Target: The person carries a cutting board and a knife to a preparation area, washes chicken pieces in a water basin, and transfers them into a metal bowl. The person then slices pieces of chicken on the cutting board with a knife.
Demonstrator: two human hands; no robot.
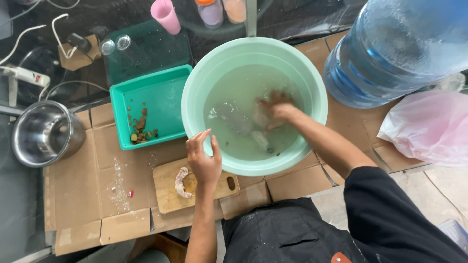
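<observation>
A mint-green basin (312, 83) of cloudy water sits on flattened cardboard. My right hand (279, 109) is under the water, closed around a pale piece of meat (261, 116). More pale pieces lie on the basin's bottom. My left hand (204, 158) hovers at the basin's near-left rim, fingers apart and holding nothing. Just below it lies a wooden cutting board (168, 195) with a curled pale strip of meat (181, 182) on it.
A teal tray (161, 95) with brown scraps stands left of the basin. A steel pot (44, 132) is at far left, a large blue water jug (395, 48) at upper right, a pink plastic bag (431, 126) at right. A pink cup (165, 15) and jars stand behind.
</observation>
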